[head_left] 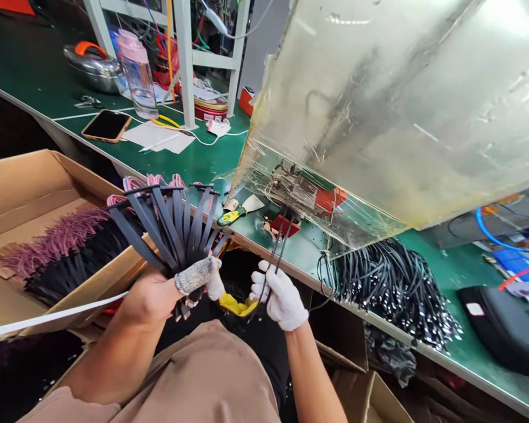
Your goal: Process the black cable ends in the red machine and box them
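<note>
My left hand (176,288), in a speckled grey glove, grips a fanned bundle of flat black cables (170,226) above the cardboard box. My right hand (278,298), in a white glove, pinches a couple of thin black cables (277,252). Those cables rise to a small device with a red block (285,225), which sits under a clear plastic shield (370,123). The hands are close together but apart. Below them lies a yellow cloth (234,305). A large heap of black cables with metal ends (392,288) rests on the bench to the right.
An open cardboard box (30,200) holds rows of pink and black cables at left. A green workbench (194,158) runs behind, carrying a yellow-handled knife (231,215), a phone (106,126), a water bottle (136,73) and a steel pot (92,69). A black case (498,329) lies at right.
</note>
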The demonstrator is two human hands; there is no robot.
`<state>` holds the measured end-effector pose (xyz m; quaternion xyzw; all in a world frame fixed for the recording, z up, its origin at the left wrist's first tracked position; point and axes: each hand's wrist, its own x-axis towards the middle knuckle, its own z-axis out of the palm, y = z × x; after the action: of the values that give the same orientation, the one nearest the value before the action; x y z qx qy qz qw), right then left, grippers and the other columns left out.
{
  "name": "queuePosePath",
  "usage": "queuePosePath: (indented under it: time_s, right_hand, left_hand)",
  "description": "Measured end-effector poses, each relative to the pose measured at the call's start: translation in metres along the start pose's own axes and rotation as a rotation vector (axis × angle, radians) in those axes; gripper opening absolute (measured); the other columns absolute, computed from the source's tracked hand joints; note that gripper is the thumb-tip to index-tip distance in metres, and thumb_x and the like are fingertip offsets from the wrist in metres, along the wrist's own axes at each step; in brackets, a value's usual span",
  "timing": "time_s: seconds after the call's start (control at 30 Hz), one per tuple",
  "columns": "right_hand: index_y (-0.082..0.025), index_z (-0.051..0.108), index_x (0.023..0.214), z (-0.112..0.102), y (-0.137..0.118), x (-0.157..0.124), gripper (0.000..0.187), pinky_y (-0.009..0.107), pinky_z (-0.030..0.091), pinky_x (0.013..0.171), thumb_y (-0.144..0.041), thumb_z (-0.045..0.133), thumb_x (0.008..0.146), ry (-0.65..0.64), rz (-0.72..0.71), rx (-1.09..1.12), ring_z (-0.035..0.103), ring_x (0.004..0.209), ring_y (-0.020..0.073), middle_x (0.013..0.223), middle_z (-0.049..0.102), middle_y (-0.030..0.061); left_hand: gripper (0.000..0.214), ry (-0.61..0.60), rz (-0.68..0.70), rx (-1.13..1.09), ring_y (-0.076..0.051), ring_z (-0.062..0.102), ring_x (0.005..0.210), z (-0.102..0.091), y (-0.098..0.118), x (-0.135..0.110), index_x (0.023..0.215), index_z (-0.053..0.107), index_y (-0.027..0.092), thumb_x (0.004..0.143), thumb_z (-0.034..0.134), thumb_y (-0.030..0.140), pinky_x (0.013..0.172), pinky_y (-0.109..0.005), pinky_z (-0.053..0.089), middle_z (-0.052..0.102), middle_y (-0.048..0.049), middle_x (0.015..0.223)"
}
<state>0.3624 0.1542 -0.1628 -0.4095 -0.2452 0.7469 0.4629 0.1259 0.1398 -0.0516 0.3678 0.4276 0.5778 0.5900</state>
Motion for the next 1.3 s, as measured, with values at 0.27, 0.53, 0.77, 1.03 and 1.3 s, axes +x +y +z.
queuePosePath:
  time_s: [0.27,0.53,0.77,1.03,1.3]
  right_hand:
    - [-0.019,0.064,0.105,0.029,-0.066,0.058,0.027,0.026,0.061,0.063,-0.031,0.078,0.086,-0.068,-0.155,0.069,0.066,0.069,0.0118,0.088,0.071,0.0025]
    - [-0.016,0.067,0.098,0.036,-0.081,0.089,0.014,0.025,0.06,0.061,-0.017,0.053,0.097,-0.015,-0.127,0.199,0.062,0.065,0.0115,0.083,0.072,0.0033]
    - [-0.016,0.067,0.097,0.041,-0.088,0.091,0.018,0.024,0.06,0.061,-0.014,0.048,0.099,0.026,-0.069,0.235,0.062,0.065,0.0121,0.082,0.071,0.0035]
    - [-0.018,0.064,0.096,0.042,-0.092,0.091,0.012,0.018,0.057,0.059,-0.018,0.053,0.098,-0.042,-0.073,0.161,0.057,0.062,0.0086,0.079,0.065,-0.0002]
    - [-0.016,0.064,0.112,0.012,-0.046,0.059,0.057,0.036,0.062,0.064,-0.068,0.046,0.098,-0.341,0.254,0.037,0.069,0.066,0.0176,0.085,0.072,0.007]
  left_hand:
    - [0.053,0.044,-0.033,0.048,-0.007,0.047,0.039,0.017,0.0,0.003,0.054,0.071,0.016,0.059,0.087,0.066,0.035,-0.016,0.032,0.064,-0.0021,0.05]
    - [0.055,0.039,-0.145,0.163,-0.006,0.04,0.032,0.01,0.004,0.002,0.055,0.07,0.014,0.066,0.078,0.067,0.03,-0.017,0.028,0.059,-0.0021,0.045]
    - [0.048,0.13,-0.095,0.059,-0.009,0.053,0.041,-0.004,-0.016,0.007,0.064,0.073,0.017,0.057,0.088,0.062,0.033,-0.015,0.038,0.068,-0.0015,0.057]
    - [0.036,0.134,-0.131,-0.021,-0.016,0.062,0.051,-0.021,-0.03,0.0,0.082,0.076,0.018,0.063,0.09,0.046,0.04,-0.02,0.048,0.073,-0.0023,0.066]
    - [0.042,-0.142,-0.186,0.053,-0.015,0.058,0.046,-0.005,-0.019,-0.008,0.063,0.074,0.016,0.068,0.086,0.056,0.043,-0.023,0.042,0.07,-0.0047,0.055]
